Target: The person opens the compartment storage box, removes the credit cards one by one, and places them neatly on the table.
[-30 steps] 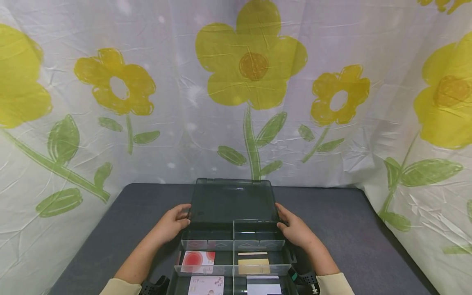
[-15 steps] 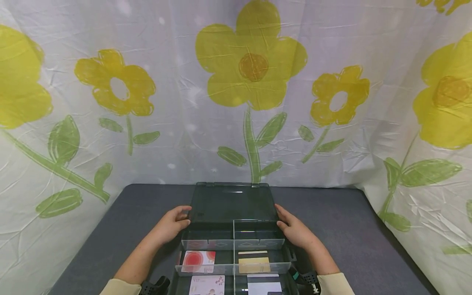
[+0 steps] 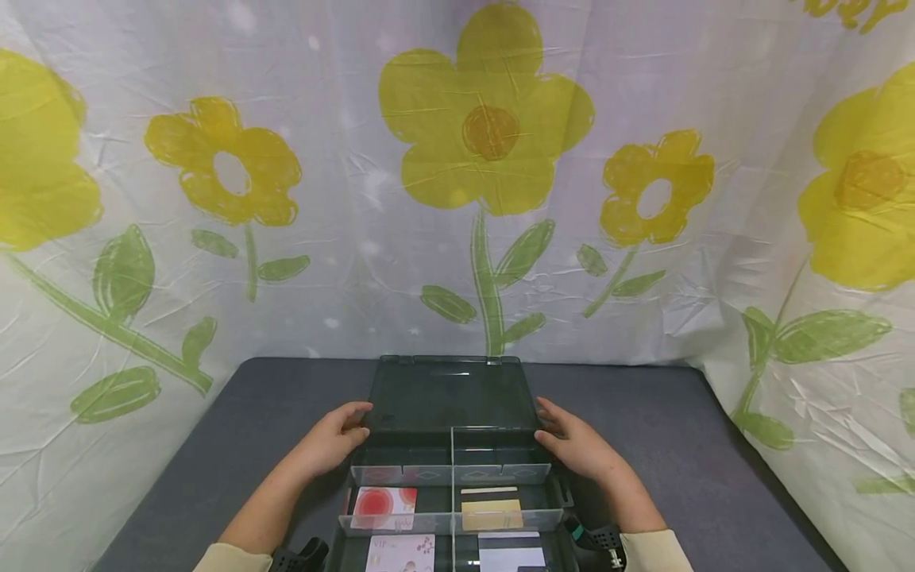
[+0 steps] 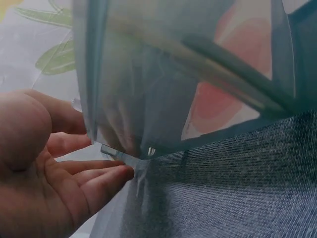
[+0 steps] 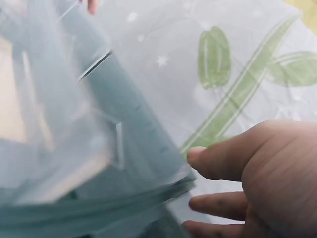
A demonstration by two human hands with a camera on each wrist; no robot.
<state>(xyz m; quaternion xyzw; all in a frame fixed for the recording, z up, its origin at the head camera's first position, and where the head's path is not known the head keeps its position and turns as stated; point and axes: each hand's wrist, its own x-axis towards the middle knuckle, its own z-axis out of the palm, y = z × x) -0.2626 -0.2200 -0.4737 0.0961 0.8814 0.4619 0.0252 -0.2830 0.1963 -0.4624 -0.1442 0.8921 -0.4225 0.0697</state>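
Observation:
A dark translucent organizer box point(image 3: 453, 475) lies in the head view with its lid point(image 3: 453, 393) tipped back flat behind it. Clear dividers split it into compartments. Cards lie inside: a red-and-white card point(image 3: 384, 508), a gold card point(image 3: 492, 515), a pink card point(image 3: 400, 554) and a white card with a dark stripe point(image 3: 511, 554). My left hand point(image 3: 330, 437) is at the left side where lid and box meet, its fingertips right at the edge. At the opposite side, my right hand point(image 3: 577, 446) has loosely spread fingers, with its thumb close to the box corner in the right wrist view.
A dark grey cloth-covered table point(image 3: 672, 445) extends on both sides of the box. Behind it hangs a pale curtain point(image 3: 343, 238) printed with yellow flowers. Black straps point(image 3: 303, 554) sit at both wrists. The lid's far edge reaches nearly to the table's back edge.
The lid's far edge has dropped lower, so the lid lies flatter. My right fingers have come slightly away from its side. The left hand has hardly moved.

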